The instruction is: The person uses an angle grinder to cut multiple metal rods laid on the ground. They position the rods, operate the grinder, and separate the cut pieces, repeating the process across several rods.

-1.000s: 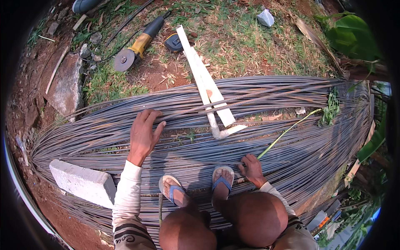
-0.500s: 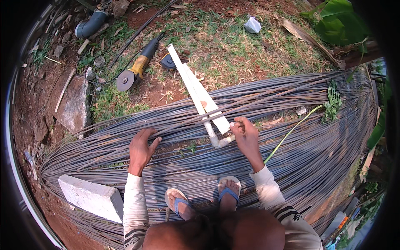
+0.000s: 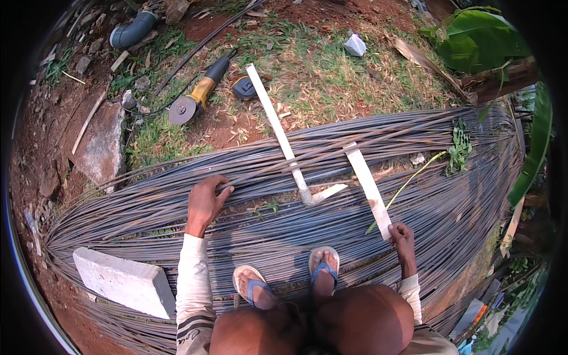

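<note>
Long thin steel rods (image 3: 331,234) lie bundled across the ground beneath me. My left hand (image 3: 205,204) is closed at the upper part of the bundle, its thumb and fingers round one or more rods; how many is hidden. My right hand (image 3: 403,239) pinches the near end of a flat white strip (image 3: 368,186), whose far end lies over the upper rods. Left of the strip, a narrow white pipe (image 3: 273,121) lies crosswise over the bundle, partly under some rods. At its near end is an elbow (image 3: 307,198) with a short, pointed white arm.
Beyond the rods are a yellow angle grinder (image 3: 200,92) with a cord and a tape measure (image 3: 244,87). A white block (image 3: 125,281) rests on the rods at left. My sandalled feet (image 3: 324,272) stand on the bundle. A grey pipe elbow (image 3: 134,31) lies far left.
The flat white strip has come away from beside the pipe and swung right and nearer, pinched by my right hand. My left hand stays at the rods.
</note>
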Tool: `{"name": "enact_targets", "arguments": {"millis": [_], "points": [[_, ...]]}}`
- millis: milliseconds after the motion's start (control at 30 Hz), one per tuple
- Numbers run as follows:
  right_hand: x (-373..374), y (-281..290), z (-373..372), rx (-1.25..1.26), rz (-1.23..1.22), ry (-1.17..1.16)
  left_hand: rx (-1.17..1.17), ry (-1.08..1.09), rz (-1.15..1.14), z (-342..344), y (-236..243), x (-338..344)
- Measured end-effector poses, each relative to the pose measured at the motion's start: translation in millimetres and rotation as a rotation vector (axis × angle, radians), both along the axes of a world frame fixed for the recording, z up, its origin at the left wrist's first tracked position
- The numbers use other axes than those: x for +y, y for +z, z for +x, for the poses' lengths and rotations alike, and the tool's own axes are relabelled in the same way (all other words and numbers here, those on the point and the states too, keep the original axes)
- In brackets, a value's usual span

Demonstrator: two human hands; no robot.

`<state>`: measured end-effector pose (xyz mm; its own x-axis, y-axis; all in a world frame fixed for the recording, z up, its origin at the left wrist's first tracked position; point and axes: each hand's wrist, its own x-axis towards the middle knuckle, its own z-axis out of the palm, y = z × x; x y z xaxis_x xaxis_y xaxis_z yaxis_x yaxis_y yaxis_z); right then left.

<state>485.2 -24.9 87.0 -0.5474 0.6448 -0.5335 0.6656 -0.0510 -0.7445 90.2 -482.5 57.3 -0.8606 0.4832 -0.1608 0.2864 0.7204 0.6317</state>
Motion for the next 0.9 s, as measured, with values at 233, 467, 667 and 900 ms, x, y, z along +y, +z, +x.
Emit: {"name": "enact_targets", "arguments": {"millis": [233, 467, 667, 900], "points": [[19, 27, 111, -0.856, 0.739, 0.351, 0.066, 0.077, 0.021, 3, -3, -40], [43, -26, -93, 0.246, 0.064, -0.245, 0.19, 0.156, 0.151, 2, 7, -42], [120, -40, -256, 0.71, -0.443, -0.749, 0.295, 0.084, -0.114, 10, 79, -43], [151, -46, -303, 1.074, -0.732, -0.994, 0.386, 0.011, -0.005, 30, 82, -40]]}}
